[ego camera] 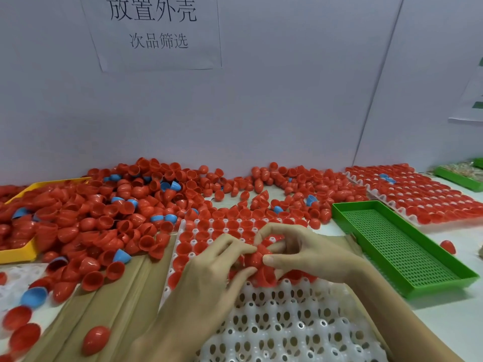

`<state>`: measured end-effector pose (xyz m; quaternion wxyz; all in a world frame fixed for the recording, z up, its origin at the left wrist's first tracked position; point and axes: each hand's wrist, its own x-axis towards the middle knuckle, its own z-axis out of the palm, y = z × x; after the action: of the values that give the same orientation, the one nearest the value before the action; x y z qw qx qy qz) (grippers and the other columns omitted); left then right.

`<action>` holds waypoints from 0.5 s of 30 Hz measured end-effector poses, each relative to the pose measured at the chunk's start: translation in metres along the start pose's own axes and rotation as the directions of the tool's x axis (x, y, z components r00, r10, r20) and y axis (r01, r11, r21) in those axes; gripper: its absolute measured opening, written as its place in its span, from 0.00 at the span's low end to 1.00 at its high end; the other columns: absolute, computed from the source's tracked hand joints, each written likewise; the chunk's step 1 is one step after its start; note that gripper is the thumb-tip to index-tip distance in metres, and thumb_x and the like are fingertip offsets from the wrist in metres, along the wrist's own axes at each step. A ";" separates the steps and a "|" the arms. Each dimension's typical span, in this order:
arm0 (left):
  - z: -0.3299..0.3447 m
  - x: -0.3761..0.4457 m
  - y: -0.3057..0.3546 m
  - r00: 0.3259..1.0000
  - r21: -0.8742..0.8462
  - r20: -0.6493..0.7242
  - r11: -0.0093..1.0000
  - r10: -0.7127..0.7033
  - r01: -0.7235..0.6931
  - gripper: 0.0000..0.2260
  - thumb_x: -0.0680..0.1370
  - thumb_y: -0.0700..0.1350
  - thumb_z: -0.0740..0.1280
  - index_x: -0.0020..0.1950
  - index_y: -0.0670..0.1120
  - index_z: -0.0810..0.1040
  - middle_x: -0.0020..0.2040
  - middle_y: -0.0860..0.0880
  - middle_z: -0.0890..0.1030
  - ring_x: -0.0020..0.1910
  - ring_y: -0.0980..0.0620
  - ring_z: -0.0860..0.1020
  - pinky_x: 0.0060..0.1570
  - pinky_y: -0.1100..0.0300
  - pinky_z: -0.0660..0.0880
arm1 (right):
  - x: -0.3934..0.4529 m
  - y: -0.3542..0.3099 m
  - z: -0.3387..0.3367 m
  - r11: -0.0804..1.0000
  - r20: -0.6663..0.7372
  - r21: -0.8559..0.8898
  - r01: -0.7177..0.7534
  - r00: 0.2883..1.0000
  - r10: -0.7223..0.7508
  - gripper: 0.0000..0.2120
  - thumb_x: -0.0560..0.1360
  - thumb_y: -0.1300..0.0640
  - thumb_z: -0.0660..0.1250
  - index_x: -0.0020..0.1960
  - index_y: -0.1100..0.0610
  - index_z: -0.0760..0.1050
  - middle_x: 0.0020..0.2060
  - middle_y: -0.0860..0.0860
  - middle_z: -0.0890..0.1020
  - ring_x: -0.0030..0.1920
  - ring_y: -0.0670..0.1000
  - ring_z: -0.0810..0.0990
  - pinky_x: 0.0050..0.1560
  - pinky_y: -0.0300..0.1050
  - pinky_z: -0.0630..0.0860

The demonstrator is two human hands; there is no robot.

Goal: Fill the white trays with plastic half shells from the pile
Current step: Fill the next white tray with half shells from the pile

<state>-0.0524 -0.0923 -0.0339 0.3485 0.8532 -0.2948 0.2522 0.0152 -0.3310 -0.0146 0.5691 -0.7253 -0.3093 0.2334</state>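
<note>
While both my hands meet over the tray, these lines hold:
Pile: loose red and blue plastic half shells [109,220], heaped on the surface at left.
Left hand [209,267]: grip pinching the red shells [257,259].
Right hand [300,254]: grip curled on the same cluster.
Handling: I judge them light, stiff, slippery; take by the rim.
Axis: mouths mostly upward in the white perforated plastic tray [287,322], partly filled.

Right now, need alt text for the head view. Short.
Two bare hands, left hand and right hand, hold a cluster of red half shells over a white tray whose far rows are filled and near rows empty. A pile of red and blue shells lies behind, with an empty green tray and a filled white tray on the right.
</note>
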 end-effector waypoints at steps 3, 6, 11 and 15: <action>-0.002 0.001 -0.004 0.998 -0.045 -0.029 0.998 -0.048 0.047 0.12 0.77 0.47 0.74 0.60 0.55 0.81 0.54 0.64 0.77 0.50 0.65 0.81 0.52 0.72 0.76 | 0.004 0.002 -0.006 0.995 -0.215 -0.068 0.069 0.973 -0.082 0.12 0.83 0.49 0.71 0.62 0.54 0.77 0.35 0.45 0.83 0.35 0.43 0.79 0.40 0.34 0.75; -0.004 0.002 -0.010 0.997 -0.047 -0.040 0.997 -0.067 0.066 0.13 0.77 0.46 0.75 0.60 0.56 0.80 0.55 0.65 0.77 0.52 0.65 0.81 0.54 0.73 0.76 | 0.018 0.009 -0.017 0.987 -0.495 -0.143 0.076 0.858 -0.137 0.13 0.80 0.46 0.73 0.59 0.52 0.78 0.32 0.48 0.80 0.32 0.46 0.76 0.37 0.38 0.73; -0.006 0.001 -0.016 0.994 -0.027 -0.045 0.995 -0.099 0.098 0.14 0.76 0.43 0.76 0.59 0.55 0.82 0.55 0.65 0.78 0.51 0.64 0.82 0.53 0.70 0.78 | 0.047 0.017 -0.042 0.956 -0.576 -0.290 -0.043 0.805 -0.139 0.15 0.79 0.46 0.74 0.59 0.52 0.75 0.40 0.50 0.88 0.40 0.48 0.87 0.44 0.40 0.81; -0.007 0.001 -0.021 0.976 -0.150 -0.083 0.971 -0.199 0.185 0.15 0.75 0.42 0.78 0.58 0.56 0.82 0.55 0.63 0.81 0.51 0.61 0.83 0.52 0.70 0.78 | 0.068 0.013 -0.072 0.868 -0.639 -0.460 -0.186 0.749 -0.177 0.14 0.79 0.49 0.75 0.59 0.52 0.74 0.41 0.49 0.86 0.38 0.44 0.86 0.40 0.37 0.80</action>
<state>-0.0391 -0.0753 -0.0377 0.4449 0.8376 -0.2104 0.2372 0.1154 -0.3334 -0.0083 0.4347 -0.8817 -0.1345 -0.1251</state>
